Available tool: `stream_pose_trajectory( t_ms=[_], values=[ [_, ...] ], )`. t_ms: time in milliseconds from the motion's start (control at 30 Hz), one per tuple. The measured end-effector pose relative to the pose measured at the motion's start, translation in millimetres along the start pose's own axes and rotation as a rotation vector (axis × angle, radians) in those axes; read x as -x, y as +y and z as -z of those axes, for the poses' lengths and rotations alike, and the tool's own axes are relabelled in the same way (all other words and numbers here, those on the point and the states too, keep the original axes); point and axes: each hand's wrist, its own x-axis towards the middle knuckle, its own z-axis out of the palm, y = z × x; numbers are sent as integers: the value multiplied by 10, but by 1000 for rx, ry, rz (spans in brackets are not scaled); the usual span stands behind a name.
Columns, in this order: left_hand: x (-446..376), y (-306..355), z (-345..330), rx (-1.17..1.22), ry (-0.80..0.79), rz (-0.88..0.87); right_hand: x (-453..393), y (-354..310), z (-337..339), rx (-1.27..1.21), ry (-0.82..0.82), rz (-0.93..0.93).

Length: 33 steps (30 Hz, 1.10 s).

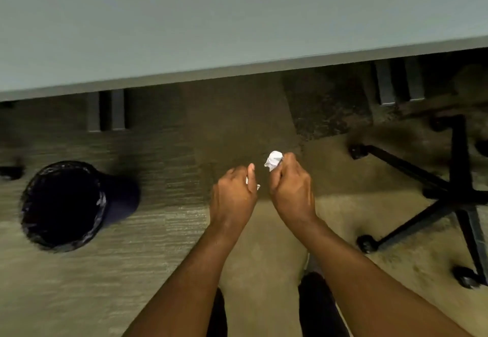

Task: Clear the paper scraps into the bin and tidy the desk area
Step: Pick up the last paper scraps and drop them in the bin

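Clearly unfinished: the right hand (pixel 291 186) pinches a crumpled paper ball (pixel 274 160) above the carpet, the left hand (pixel 233 191) curls round a smaller scrap (pixel 257 186), and the bin (pixel 63 206) stands well off to their left, awaiting both

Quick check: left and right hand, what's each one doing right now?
Left hand: grip closed on a small paper scrap.
Right hand: grip closed on a crumpled paper ball.
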Motion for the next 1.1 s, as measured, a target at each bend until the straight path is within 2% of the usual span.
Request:
stream_pose_trajectory(
  t_ms=[133, 400, 600, 800, 900, 1000, 1067, 1100],
  values=[
    [215, -795, 428, 18, 95, 142, 237, -588, -693, -19, -103, 126],
    [744, -2491, 1156, -3, 315, 451, 883, -1583, -2052, -27, -355, 245],
    [885, -3547, 1575, -43, 520, 569, 1168, -2348, -2989, -87, -415, 434],
    [622, -4370, 1917, 9, 719, 738, 1114, -3026, -3908, -149, -501, 485],
    [431, -4723, 1950, 124, 755, 829, 1078, -3232, -4315, -99, -537, 512],
    [294, -5003, 1932, 186, 775, 844, 1075, -3335, -4659, -72, -514, 549],
    [259, -5209, 1878, 174, 690, 842, 1098, -3334, -4912, -30, -584, 519],
    [267, -5319, 1821, 167, 568, 862, 1114, -3306, -5029, 21, -682, 478]
  ],
)
